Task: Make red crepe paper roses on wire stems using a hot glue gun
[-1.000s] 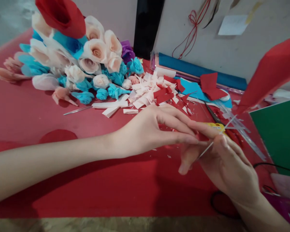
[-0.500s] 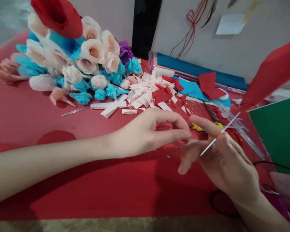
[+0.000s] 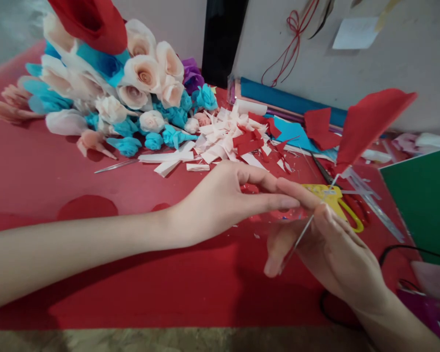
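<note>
As right fingers (image 3: pixel 328 222) pinch stem (image 3: pixel 304 231), paper (image 3: pixel 366 127) above

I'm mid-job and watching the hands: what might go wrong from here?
1. The thin white stem could twist or slip: the right hand grips it with thumb and fingers, while the broad red paper piece sits at its far end.
2. The left hand might nudge the stem, as its fingertips are close to the right hand's.
3. If lowered, the stem could catch on the yellow handle lying behind the right hand.
</note>
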`<move>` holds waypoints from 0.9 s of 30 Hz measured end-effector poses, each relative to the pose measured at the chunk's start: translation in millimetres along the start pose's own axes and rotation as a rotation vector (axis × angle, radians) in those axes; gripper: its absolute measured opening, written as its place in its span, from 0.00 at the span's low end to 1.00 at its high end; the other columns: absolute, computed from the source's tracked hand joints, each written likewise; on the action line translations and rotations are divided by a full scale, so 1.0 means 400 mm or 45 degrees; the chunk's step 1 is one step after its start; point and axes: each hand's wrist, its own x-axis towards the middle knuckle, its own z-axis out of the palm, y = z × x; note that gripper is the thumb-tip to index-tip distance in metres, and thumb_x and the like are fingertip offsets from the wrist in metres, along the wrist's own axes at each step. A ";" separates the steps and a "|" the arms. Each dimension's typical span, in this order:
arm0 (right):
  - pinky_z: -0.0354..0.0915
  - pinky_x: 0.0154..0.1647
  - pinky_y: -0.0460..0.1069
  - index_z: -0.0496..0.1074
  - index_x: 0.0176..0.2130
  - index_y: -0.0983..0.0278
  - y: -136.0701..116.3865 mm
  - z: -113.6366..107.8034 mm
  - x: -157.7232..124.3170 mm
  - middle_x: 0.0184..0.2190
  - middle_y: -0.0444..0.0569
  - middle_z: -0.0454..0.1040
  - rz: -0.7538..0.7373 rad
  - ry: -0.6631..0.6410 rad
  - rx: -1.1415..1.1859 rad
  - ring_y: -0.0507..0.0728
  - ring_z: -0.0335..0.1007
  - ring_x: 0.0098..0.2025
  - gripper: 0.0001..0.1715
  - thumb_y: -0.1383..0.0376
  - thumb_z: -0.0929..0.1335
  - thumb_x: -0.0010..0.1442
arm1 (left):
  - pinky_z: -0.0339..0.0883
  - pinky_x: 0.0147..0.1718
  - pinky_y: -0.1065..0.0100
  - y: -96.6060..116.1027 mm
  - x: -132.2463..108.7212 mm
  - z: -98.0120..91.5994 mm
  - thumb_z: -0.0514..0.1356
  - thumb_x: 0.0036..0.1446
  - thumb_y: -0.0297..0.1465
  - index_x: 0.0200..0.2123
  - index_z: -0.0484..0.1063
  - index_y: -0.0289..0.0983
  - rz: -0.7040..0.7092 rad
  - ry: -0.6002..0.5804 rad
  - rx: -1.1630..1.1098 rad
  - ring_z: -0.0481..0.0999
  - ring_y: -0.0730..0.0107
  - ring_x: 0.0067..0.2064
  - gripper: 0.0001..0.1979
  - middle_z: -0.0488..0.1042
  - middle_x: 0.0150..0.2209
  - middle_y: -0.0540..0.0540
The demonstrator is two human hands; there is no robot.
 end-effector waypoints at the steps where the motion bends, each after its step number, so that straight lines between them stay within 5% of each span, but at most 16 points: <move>1: 0.63 0.33 0.48 0.53 0.58 0.53 -0.001 0.001 0.000 0.30 0.45 0.75 -0.002 -0.005 0.000 0.52 0.70 0.31 0.24 0.58 0.47 0.66 | 0.66 0.26 0.76 -0.002 0.000 0.000 0.60 0.50 0.34 0.28 0.75 0.36 -0.015 -0.005 -0.004 0.74 0.74 0.28 0.08 0.76 0.26 0.50; 13: 0.65 0.32 0.46 0.53 0.57 0.50 -0.010 -0.002 0.007 0.30 0.44 0.76 0.017 -0.057 0.068 0.50 0.70 0.29 0.23 0.57 0.47 0.66 | 0.66 0.29 0.76 0.001 -0.002 0.003 0.60 0.52 0.30 0.28 0.75 0.33 0.018 -0.066 -0.032 0.74 0.73 0.31 0.07 0.77 0.28 0.47; 21: 0.68 0.32 0.48 0.52 0.58 0.56 0.025 -0.005 0.001 0.29 0.44 0.75 0.000 0.040 0.047 0.52 0.72 0.31 0.23 0.60 0.51 0.66 | 0.65 0.26 0.79 -0.008 -0.009 0.014 0.59 0.52 0.35 0.32 0.77 0.41 0.062 -0.015 -0.029 0.74 0.78 0.28 0.07 0.77 0.28 0.53; 27: 0.66 0.30 0.45 0.49 0.59 0.55 0.010 0.006 0.007 0.27 0.45 0.75 0.096 -0.074 0.159 0.49 0.71 0.27 0.24 0.57 0.48 0.66 | 0.66 0.29 0.81 -0.010 -0.011 0.016 0.58 0.53 0.33 0.33 0.76 0.39 0.083 0.010 0.014 0.74 0.78 0.31 0.08 0.78 0.29 0.53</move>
